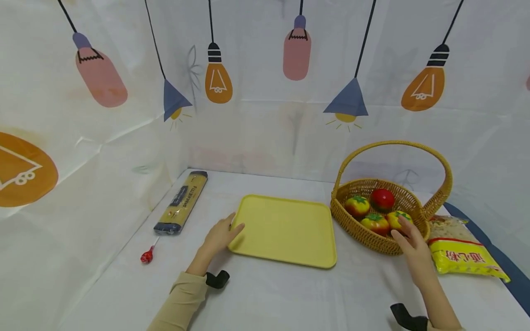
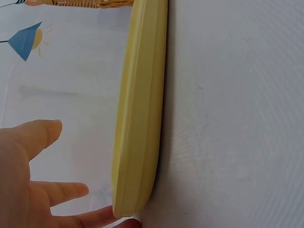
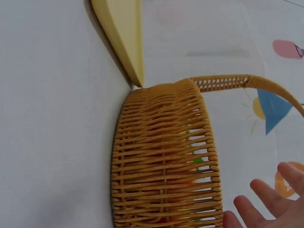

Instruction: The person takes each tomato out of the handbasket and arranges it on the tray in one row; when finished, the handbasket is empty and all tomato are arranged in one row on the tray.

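Observation:
My left hand [image 1: 219, 236] is beside the left edge of a yellow tray [image 1: 285, 230], its thumb and fingers spread. In the left wrist view a fingertip meets the corner of the tray [image 2: 140, 114]; whether it presses is unclear. Over the front right rim of a wicker basket [image 1: 352, 230] hangs my right hand [image 1: 418, 255], fingers apart and extended. Inside the basket lie a red round fruit [image 1: 383, 199] and several red-and-yellow fruits [image 1: 357, 206] with green tops. The right wrist view shows the fingers [image 3: 266, 199] by the basket's rim, gripping nothing visible.
A spaghetti packet [image 1: 182, 202] lies at the left, with a red-wrapped lollipop [image 1: 146, 255] in front of it. Right of the basket is a yellow and clear bag [image 1: 463, 253] with red lettering. The basket's tall handle [image 1: 395, 143] arches above it. Patterned cloth surrounds the table.

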The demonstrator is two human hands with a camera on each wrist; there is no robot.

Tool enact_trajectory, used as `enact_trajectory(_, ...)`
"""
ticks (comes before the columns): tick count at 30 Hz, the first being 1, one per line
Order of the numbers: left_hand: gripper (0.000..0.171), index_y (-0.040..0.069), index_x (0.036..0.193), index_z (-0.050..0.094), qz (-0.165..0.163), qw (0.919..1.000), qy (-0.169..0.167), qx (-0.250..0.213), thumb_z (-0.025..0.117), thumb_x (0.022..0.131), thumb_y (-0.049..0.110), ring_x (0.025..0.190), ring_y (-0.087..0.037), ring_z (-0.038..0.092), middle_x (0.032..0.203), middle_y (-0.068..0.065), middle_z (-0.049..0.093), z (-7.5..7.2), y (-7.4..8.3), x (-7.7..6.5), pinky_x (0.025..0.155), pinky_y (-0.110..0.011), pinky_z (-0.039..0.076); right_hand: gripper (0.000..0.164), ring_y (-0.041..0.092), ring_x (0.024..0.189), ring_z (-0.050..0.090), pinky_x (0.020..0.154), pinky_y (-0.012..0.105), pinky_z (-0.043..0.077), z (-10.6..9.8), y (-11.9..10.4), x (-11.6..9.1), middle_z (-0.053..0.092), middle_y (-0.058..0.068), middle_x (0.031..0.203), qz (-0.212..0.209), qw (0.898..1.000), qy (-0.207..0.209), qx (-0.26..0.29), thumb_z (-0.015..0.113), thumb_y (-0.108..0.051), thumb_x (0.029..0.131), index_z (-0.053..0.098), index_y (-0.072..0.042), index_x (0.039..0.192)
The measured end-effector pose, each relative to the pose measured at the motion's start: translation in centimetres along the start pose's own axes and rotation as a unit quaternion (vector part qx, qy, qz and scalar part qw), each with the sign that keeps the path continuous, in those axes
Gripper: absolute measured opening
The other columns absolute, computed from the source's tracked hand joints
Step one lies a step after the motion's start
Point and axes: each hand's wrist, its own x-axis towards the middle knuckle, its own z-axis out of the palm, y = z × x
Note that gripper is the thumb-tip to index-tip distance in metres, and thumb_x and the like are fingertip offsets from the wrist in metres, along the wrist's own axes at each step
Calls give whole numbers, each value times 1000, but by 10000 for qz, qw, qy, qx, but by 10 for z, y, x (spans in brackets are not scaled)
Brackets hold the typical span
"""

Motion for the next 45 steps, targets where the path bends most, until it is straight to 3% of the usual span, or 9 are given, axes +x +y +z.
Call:
enact_trajectory(3,65,-3,138,37,-27,9997,-28,-259,50,91,40,110,-38,53,117,-26,57,1,-5,0,92,-51,43,60,27,134,23,96,8,32,-2,1,5,20,19,150,-44,9999,-44,125,36,-40,97,15,-19,149)
enact_trajectory(5,62,-3,138,38,-60,9993,-56,-376,51,91,37,109,-38,53,117,-26,57,1,-8,1,90,-50,44,59,25,131,26,80,-1,31,-3,0,9,23,20,148,-155,9997,-58,160,36,-39,97,17,-20,149)
enact_trajectory(14,59,0,136,43,-320,9954,-242,-875,58,87,29,101,-32,57,112,-22,59,-4,-18,4,71,-38,51,55,12,126,33,87,2,33,-5,2,25,26,15,146,-448,9981,-236,342,35,-36,98,17,-26,149)
enact_trajectory(17,59,1,136,44,-405,9912,-326,-1217,62,84,25,95,-29,59,112,-20,59,-5,-21,5,60,-34,53,56,9,124,36,87,4,36,-7,2,32,27,15,145,-467,9979,-353,284,36,-36,98,17,-23,149)
enact_trajectory(19,60,2,136,44,-491,9862,-398,-1533,64,82,21,83,-26,61,113,-20,58,-5,-23,6,54,-32,53,57,16,127,34,94,12,38,-9,1,36,26,17,145,-418,9978,-457,241,36,-37,98,16,-23,149)
enact_trajectory(23,62,3,136,44,-503,9795,-521,-1878,65,79,14,60,-17,55,116,-20,56,-5,-25,8,50,-30,52,61,35,129,29,104,42,35,-11,0,43,22,25,145,-288,9978,-601,75,35,-41,97,13,-20,150)
enact_trajectory(27,62,3,135,44,-360,9776,-606,-1982,65,77,10,63,-15,55,117,-19,55,-3,-26,13,52,-30,52,67,48,128,22,100,63,28,-13,-1,48,19,30,145,-159,9975,-689,-10,37,-43,96,10,-12,149)
enact_trajectory(37,70,5,133,48,-513,9663,-699,-2425,59,64,-4,73,-18,57,118,-17,52,0,-33,17,56,-31,55,74,55,126,19,95,69,27,-10,0,60,12,35,144,170,9922,-1114,-542,40,-44,94,6,-5,148)
enact_trajectory(45,69,2,131,49,-546,9600,-727,-2649,57,63,-8,74,-20,57,117,-19,51,1,-37,12,55,-32,55,75,56,124,22,96,67,28,-4,1,66,16,37,141,254,9867,-1275,-978,42,-43,94,9,-1,147)
